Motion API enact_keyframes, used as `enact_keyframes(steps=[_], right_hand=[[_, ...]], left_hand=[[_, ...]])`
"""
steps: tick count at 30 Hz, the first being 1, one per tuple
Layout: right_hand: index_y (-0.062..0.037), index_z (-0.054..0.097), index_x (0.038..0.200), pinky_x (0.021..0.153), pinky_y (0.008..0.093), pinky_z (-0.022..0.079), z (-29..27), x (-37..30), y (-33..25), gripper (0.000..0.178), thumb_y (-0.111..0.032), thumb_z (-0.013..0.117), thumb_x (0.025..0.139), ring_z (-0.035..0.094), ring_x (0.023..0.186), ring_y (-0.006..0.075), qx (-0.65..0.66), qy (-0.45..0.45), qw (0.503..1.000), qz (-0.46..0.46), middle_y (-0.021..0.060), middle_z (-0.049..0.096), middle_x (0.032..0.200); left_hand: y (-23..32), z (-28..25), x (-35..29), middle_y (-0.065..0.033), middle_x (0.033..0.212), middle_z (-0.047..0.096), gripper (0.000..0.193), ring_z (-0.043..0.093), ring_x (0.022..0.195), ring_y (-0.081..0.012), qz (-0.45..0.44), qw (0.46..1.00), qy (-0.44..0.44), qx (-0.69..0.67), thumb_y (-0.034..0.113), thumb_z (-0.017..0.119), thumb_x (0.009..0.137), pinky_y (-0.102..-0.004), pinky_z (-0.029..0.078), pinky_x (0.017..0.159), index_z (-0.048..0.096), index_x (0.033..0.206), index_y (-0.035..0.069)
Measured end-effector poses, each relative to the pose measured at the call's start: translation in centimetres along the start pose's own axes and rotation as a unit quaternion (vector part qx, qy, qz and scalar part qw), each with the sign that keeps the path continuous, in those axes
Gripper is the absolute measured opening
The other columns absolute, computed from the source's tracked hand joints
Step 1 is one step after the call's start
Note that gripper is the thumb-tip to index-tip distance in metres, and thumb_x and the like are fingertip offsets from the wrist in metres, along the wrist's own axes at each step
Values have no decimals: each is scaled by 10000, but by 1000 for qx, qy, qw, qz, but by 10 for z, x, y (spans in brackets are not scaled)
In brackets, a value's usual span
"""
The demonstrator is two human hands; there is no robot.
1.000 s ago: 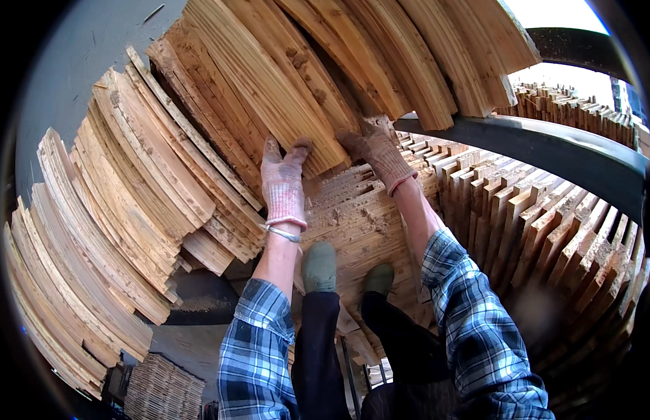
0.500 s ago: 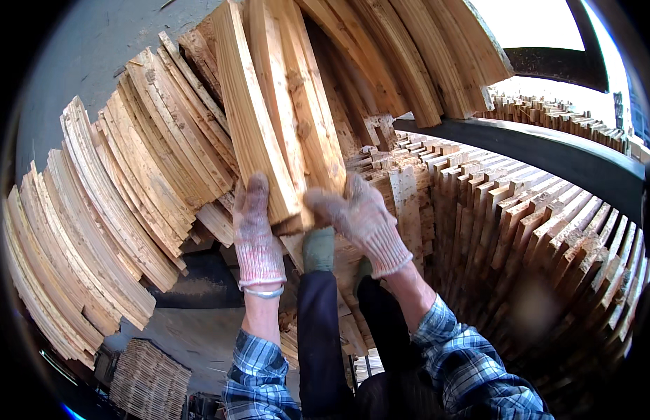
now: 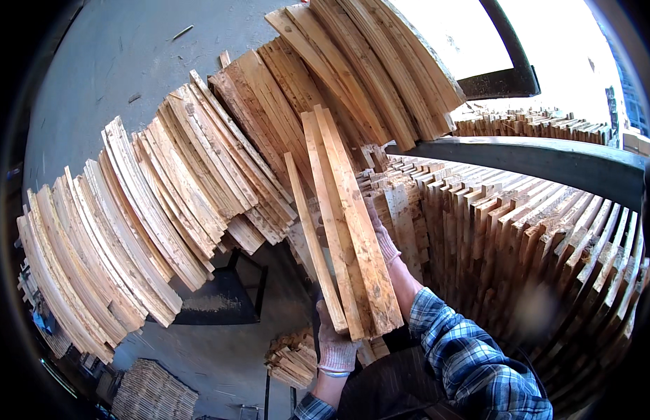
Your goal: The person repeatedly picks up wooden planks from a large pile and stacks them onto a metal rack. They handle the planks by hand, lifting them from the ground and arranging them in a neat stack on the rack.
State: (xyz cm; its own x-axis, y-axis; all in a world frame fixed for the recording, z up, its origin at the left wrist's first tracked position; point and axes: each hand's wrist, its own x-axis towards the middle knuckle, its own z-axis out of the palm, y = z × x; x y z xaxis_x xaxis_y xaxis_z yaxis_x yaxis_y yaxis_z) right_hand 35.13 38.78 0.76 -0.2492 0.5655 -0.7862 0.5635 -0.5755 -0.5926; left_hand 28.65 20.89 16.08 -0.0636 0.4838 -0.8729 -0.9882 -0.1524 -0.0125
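In front of our body, a bundle of long boards is slanting, its near end lying just above our lap. On the left of the bundle, one narrow board is splaying away from the others at its far end. Our left hand, in a pale knitted glove, is holding the bundle at its near end. Our right hand, also gloved, is touching the right side farther up; the wood is hiding its fingers, so we are not able to tell how closed they are. A blue plaid sleeve is covering our right forearm. Beyond the bundle, a stack of brown boards is leaning, and a row of paler boards is fanning out leftward. To the right, a dark metal beam is running above tightly ranked planks. Below left, a small pile of wood pieces is sitting near our left hand.
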Motion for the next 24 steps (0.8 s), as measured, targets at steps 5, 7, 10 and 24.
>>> enact_keyframes(steps=[5,7,10,24], right_hand=[[-6,580,1171,836,285,489,-11,-96,12,471,-359,641,865,622,905,187,62,-63,993,80,115,654,1041],[-4,578,1173,832,280,490,-25,-153,14,480,-364,642,862,621,903,180,90,-86,984,127,113,652,1044],[0,575,1176,827,274,492,-46,-223,7,493,-371,645,858,620,900,169,130,-105,970,179,109,649,1048],[63,372,1367,937,271,441,-66,-360,-368,1045,-520,800,612,544,1091,173,220,-453,818,-276,156,554,1234]], left_hand=[[-19,-17,-83,-89,1326,482,645,501,1169,-280,24,977,38,209,551,427,930,-442,398,1024,332,1400,120],[-20,21,-120,-108,1280,503,612,511,1147,-281,33,996,49,64,474,457,952,-398,412,1004,311,1382,64],[-11,35,-162,-145,1178,514,547,547,1073,-262,213,648,29,730,404,553,925,-339,472,892,388,1301,42],[69,191,-315,-212,1346,383,858,481,1158,-333,458,725,-124,498,551,554,825,-408,437,969,234,1423,26]])
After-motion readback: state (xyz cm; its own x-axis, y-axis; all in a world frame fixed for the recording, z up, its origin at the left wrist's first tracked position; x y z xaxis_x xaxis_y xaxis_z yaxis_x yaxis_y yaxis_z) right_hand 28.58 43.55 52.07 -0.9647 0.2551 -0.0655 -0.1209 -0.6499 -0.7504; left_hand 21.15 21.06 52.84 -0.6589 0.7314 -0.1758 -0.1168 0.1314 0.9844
